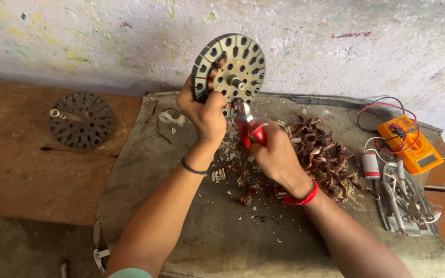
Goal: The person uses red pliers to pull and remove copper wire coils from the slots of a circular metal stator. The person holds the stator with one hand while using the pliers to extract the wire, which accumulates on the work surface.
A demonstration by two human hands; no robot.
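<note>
At far left, a spare slotted disc (pixel 81 120) lies on the bench. L hand (pixel 205 114) clenched on the stator core (pixel 228 68), held upright above the sacking (pixel 145 170). R hand (pixel 275 154) grips red-handled cutters (pixel 250 128), tips just under the core. Stripped copper wire (pixel 325 154) piled at right w/ multimeter (pixel 410 143); slots look mostly emptied, a little winding left.

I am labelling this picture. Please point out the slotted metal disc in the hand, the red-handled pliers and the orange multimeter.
slotted metal disc (pixel 239 66): head view, on its slotted face.
red-handled pliers (pixel 253 132): head view, on a red grip.
orange multimeter (pixel 412 145): head view, on its orange body.
</note>
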